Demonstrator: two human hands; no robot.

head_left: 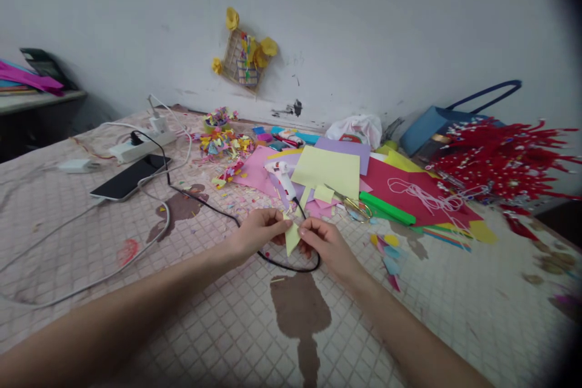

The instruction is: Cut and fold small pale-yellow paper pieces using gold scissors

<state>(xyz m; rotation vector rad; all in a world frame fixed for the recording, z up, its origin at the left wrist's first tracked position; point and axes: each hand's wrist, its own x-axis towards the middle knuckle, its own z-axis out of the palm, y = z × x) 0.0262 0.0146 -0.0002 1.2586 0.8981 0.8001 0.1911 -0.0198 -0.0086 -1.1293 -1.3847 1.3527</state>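
Observation:
Between my two hands is a small piece of pale yellow paper (291,240), folded to a pointed shape with one corner hanging down. My left hand (260,233) pinches its left edge between thumb and fingers. On the opposite edge, my right hand (328,245) pinches it the same way. Just beyond lies a white glue gun (282,179), its black cord (291,268) looping under my hands. Pale yellow sheets (328,171) and a small yellow square (324,194) rest behind, beside gold-handled scissors (357,208).
A green cutter-like tool (387,208), white string (421,197) and red paper (391,185) lie to the right, near red tinsel-like stems (495,157). Paper scraps (225,142) heap at the back. Leftward are a tablet (131,177), power strip (142,145) and cables.

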